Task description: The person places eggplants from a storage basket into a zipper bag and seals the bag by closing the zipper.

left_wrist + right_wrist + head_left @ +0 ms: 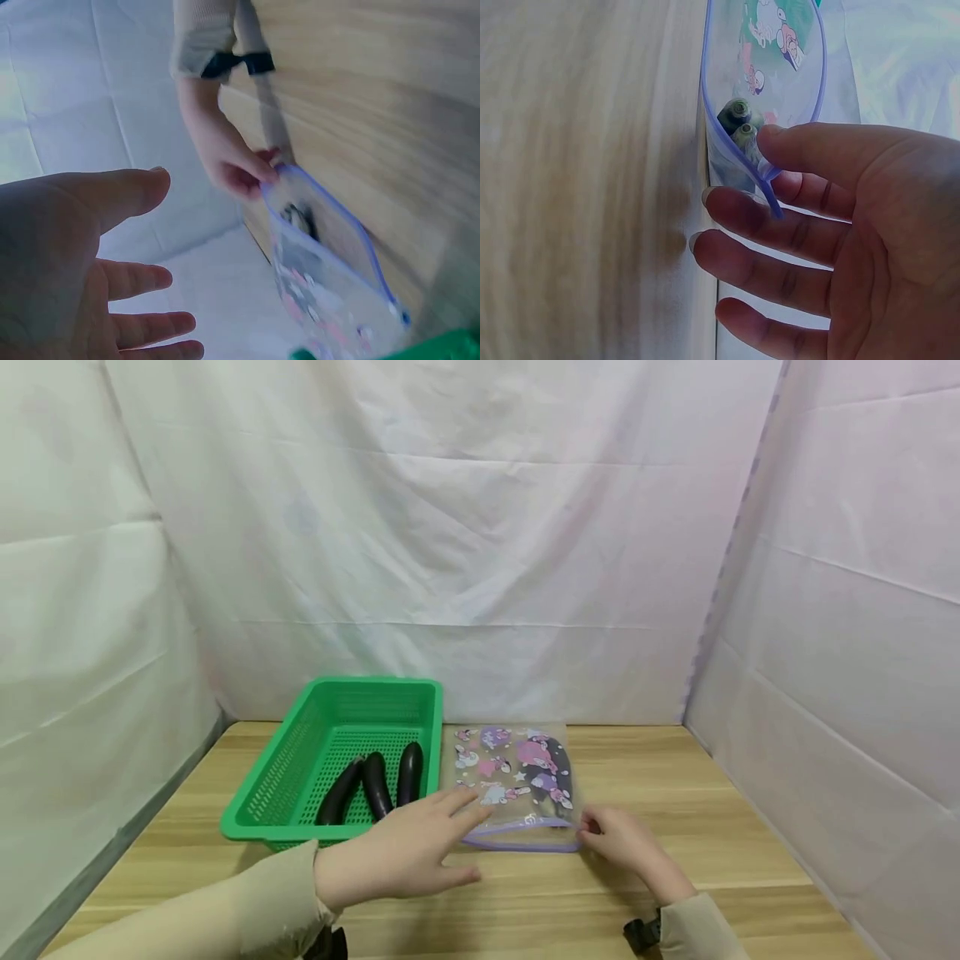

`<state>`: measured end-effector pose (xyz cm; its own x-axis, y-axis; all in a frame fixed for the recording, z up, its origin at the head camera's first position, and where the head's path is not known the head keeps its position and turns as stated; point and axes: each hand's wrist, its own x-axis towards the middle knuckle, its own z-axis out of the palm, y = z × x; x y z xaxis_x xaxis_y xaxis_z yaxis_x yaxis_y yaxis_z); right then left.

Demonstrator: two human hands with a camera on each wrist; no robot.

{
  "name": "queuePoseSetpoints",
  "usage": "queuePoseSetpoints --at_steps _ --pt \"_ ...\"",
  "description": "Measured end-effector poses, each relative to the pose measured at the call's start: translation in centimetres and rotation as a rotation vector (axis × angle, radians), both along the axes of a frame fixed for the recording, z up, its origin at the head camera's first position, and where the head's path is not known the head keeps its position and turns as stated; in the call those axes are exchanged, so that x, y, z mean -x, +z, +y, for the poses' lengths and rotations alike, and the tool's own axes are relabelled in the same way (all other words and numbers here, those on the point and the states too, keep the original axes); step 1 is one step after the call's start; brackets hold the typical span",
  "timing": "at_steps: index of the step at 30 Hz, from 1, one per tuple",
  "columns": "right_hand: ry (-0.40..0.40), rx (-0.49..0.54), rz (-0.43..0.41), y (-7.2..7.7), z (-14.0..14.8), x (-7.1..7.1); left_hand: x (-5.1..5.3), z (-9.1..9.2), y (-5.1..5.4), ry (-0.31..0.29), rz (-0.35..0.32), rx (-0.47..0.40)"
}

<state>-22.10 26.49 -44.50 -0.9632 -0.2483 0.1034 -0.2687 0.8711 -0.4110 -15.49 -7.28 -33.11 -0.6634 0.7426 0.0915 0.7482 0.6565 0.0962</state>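
Note:
A clear zip bag point(491, 768) with pink and purple cartoon prints and a purple-edged mouth lies on the table. Its mouth gapes in both wrist views. Inside it, the right wrist view shows the stem ends of two eggplants point(737, 107). My right hand point(618, 839) pinches the right corner of the bag's mouth between thumb and fingers. My left hand point(408, 843) is raised near the bag's left side, fingers spread and straight, holding nothing. Three dark eggplants point(411, 770) lie in a green basket point(258, 781), partly hidden by the left hand.
The basket stands directly left of the bag on a wood-grain table point(697, 827). White cloth point(480, 543) hangs behind the table and along both sides. A dark strap device point(642, 935) sits at the right wrist.

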Motion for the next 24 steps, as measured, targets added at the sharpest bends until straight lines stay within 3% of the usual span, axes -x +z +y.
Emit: queuePoseSetpoints --at_steps 6,15,24 --pt "0.008 0.003 0.009 -0.2 0.2 0.1 1.7 -0.7 0.4 0.041 0.013 -0.002" --pt "0.023 0.023 0.011 -0.4 0.4 0.0 4.2 -2.0 0.4 0.153 0.015 -0.017" --pt "0.014 -0.003 0.029 -0.1 0.5 -0.1 7.9 -5.6 1.1 0.285 0.002 -0.028"
